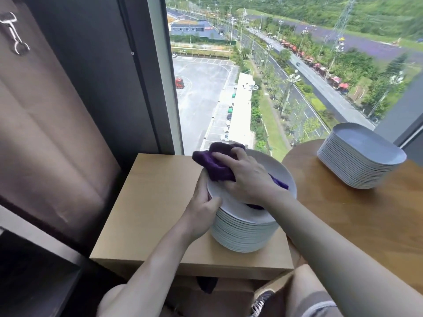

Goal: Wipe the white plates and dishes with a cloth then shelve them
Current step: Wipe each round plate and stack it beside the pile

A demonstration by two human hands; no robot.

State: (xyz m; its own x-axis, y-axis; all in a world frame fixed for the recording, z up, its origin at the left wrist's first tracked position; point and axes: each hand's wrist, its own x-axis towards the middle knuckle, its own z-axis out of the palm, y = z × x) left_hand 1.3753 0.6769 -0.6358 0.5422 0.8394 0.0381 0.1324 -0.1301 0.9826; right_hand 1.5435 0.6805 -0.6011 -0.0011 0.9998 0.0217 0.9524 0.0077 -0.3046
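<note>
A tall stack of round white plates [245, 234] stands on a light wooden box [151, 202]. The top plate [282, 177] is tilted up off the stack. My left hand [202, 211] grips this plate's left rim, thumb on the face. My right hand [247, 177] presses a purple cloth [215, 163] against the plate's face, fingers curled over the bunched cloth. Part of the cloth shows under my right wrist.
A stack of rounded rectangular white dishes [359, 159] sits on a round wooden table [343, 213] at the right. A window lies behind, a brown curtain [45, 133] and a dark shelf unit [34, 271] to the left. My knees and a shoe are below.
</note>
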